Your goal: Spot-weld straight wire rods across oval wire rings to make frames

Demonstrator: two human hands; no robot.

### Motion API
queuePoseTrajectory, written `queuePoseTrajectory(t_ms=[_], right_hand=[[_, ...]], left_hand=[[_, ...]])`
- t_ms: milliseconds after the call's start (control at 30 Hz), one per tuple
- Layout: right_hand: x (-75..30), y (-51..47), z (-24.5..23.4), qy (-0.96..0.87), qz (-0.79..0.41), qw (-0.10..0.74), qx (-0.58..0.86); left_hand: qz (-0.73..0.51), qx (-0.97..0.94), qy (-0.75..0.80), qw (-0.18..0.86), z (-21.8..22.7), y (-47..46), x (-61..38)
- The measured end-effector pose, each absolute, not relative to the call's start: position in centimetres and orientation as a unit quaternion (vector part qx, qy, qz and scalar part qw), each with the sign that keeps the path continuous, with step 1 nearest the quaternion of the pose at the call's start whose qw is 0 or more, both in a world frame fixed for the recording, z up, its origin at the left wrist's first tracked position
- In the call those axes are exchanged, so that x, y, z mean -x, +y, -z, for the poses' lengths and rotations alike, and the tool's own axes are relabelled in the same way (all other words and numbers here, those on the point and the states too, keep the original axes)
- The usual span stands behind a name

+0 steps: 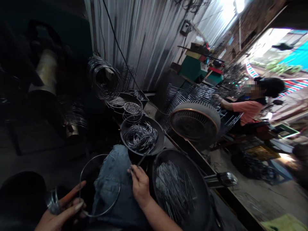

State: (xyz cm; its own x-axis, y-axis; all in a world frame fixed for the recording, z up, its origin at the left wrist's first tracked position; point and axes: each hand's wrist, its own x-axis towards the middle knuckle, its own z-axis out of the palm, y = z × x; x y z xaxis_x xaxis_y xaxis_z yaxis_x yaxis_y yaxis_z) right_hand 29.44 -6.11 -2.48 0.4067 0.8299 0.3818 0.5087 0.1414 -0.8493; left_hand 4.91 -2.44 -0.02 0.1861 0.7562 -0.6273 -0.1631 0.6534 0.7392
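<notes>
My left hand (pixel 66 210), at the lower left, pinches a large thin wire ring (pixel 119 192) between thumb and fingers, its index finger stretched out. The ring stands tilted in front of a knee in blue jeans (pixel 109 179). Several shiny wire loops (pixel 53 202) lie bunched against the same hand. My right hand (pixel 141 184) is closed beside the knee, fingertips pressed together; what they hold, if anything, is hard to make out. Right of it, a dark pan (pixel 204 192) bears many thin straight metal rods (pixel 172 184). Beyond, another pan (pixel 161 141) carries tangled curved wire pieces (pixel 141 136).
A coil of wire (pixel 104 77) stands by the corrugated metal wall (pixel 144 41). A round fan (pixel 196 122) sits past the pans, before stacked wire racks (pixel 190 94). Dark machinery (pixel 47 70) fills the left. A person in an orange shirt (pixel 251 109) works at the right.
</notes>
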Motion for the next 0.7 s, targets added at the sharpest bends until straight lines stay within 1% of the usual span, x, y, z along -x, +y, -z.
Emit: queuePoseTrajectory(t_ms=[133, 233, 300, 367, 500, 600, 700], right_hand=[[-29.0, -7.1, 2.4, -0.491, -0.182, 0.545, 0.655], [-28.7, -7.0, 0.4, -0.487, -0.265, 0.535, 0.637], [-27.9, -6.3, -1.0, -0.530, -0.283, 0.524, 0.603], [-26.6, -5.6, -2.4, -0.621, -0.283, 0.467, 0.562], [-22.6, -4.7, -5.1, -0.816, -0.211, 0.289, 0.453], [-19.9, -3.8, -5.9, -0.883, -0.149, 0.178, 0.408], [-18.3, -2.9, -5.7, -0.903, -0.134, 0.120, 0.389]], left_hand=[[-0.342, -0.280, 0.540, 0.716, -1.8, -1.3, -4.5], [-0.390, -0.299, 0.500, 0.713, -3.0, -0.6, -4.0], [-0.414, -0.307, 0.491, 0.702, -3.3, -0.3, -3.4], [-0.423, -0.299, 0.490, 0.701, -3.5, -0.2, -2.5], [-0.438, -0.276, 0.487, 0.703, -3.9, -0.5, -1.2], [-0.451, -0.273, 0.469, 0.709, -4.1, -0.7, -0.7], [-0.452, -0.274, 0.450, 0.720, -4.3, -0.6, -0.5]])
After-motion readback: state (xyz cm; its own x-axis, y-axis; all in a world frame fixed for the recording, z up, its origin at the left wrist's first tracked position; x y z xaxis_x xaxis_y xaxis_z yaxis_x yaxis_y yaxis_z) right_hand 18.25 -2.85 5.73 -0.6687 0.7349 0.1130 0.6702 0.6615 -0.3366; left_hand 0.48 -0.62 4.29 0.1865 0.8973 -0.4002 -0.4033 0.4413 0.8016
